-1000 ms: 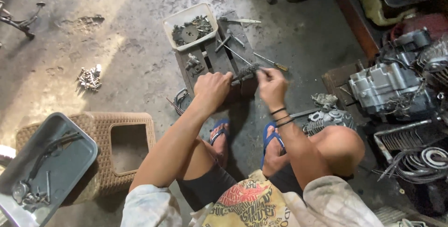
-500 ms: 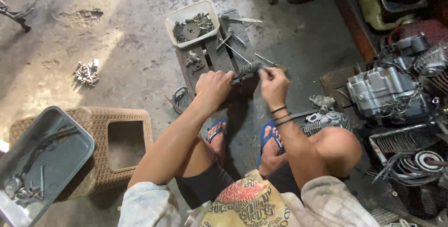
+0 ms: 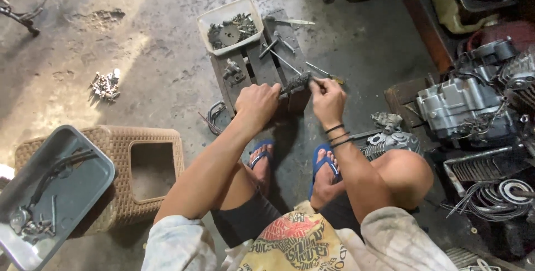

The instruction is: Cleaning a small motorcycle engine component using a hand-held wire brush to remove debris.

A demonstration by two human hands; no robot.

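At far left, a grey metal tray [image 3: 67, 159] rests on a woven brown stool [image 3: 161, 140]; the tray holds small bolts and a dark curved part. Further up on the concrete floor [image 3: 167, 42] lies a small pile of loose fasteners [image 3: 105, 85].

At centre, a dark wooden pallet block [image 3: 245, 76] lies flat on the floor. A white plastic tub [image 3: 223, 14] filled with gears and small metal parts stands on its far left corner. Several thin rods and hand tools [image 3: 276, 45] lie across its slats.

The left hand [image 3: 257, 103] is clenched over the near edge of the block, its grip closed on the left end of a dark, greasy toothed shaft [image 3: 298, 81]. The shaft lies at the block's near right corner, tilted up to the right, and spans the gap between both hands. The right hand [image 3: 329, 99] grasps the shaft's right end with pinched fingertips; black bands circle that wrist. Whether the shaft touches the block cannot be told.

Below the hands, both feet wear blue sandals [image 3: 323, 162].

At right, a grey engine case [image 3: 462, 106] stands on the floor, with a finned cover [image 3: 390, 140] just beside the right knee and coiled cables [image 3: 496, 196] at the lower right.
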